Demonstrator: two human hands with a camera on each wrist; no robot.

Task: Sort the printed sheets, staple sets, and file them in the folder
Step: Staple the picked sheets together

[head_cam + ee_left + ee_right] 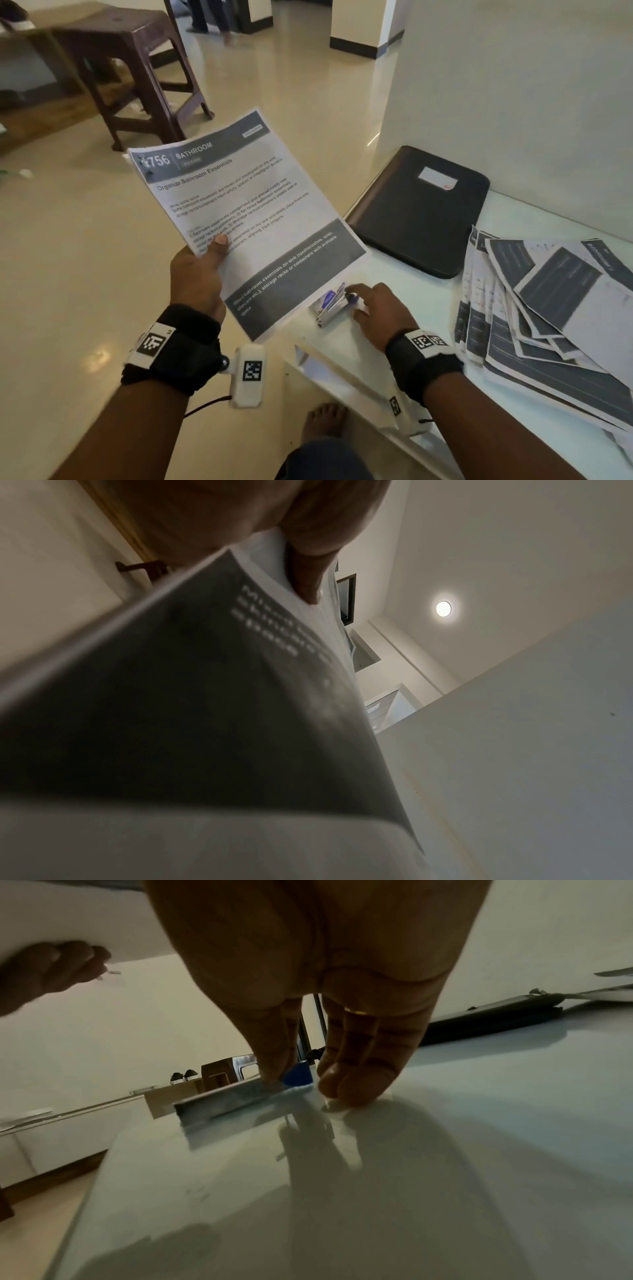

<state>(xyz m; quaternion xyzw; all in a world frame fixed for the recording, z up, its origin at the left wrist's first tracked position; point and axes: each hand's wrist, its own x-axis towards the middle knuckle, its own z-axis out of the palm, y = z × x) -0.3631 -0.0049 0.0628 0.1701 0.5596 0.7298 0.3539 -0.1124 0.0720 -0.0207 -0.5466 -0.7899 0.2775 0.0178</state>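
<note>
The left hand pinches the papers mid-frame. The right hand closes on the stapler (stapling comes next).

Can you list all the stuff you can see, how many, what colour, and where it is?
Held sheets: a thin set, count unclear, white with grey bands, in the left hand above the table edge.
Stapler: one, silver and blue, on the table at the right hand.
Folder: one, black, closed, far side of the table.
Loose sheets: a fanned pile, grey and white, right side of the table.
Table: one, white.
Stool: one, brown, on the floor, far left.
Left hand: pinches the held sheets.
Right hand: fingers at the stapler.
</note>
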